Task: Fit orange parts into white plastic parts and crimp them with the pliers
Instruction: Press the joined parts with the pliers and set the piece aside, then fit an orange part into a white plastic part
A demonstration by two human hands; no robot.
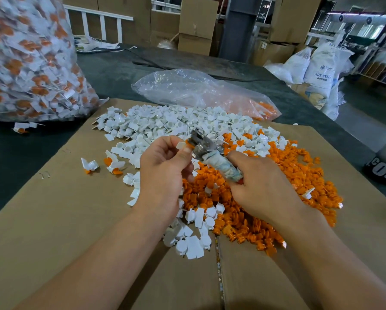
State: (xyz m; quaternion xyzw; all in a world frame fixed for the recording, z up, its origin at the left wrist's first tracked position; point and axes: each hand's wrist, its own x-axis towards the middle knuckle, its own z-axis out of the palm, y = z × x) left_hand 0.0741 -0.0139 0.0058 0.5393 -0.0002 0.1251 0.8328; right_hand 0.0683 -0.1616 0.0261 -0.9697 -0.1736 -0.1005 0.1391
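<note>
My left hand pinches a small white part with an orange insert and holds it in the metal jaws of the pliers. My right hand grips the pliers' cloth-wrapped handles. Both hands hover above a heap of loose white plastic parts and a heap of orange parts on flattened cardboard. A few joined white-and-orange pieces lie to the left of my left hand.
A big clear bag of joined white-and-orange pieces stands at the far left. A crumpled clear bag holding some orange parts lies behind the heaps. Cardboard boxes and white sacks stand beyond the dark table.
</note>
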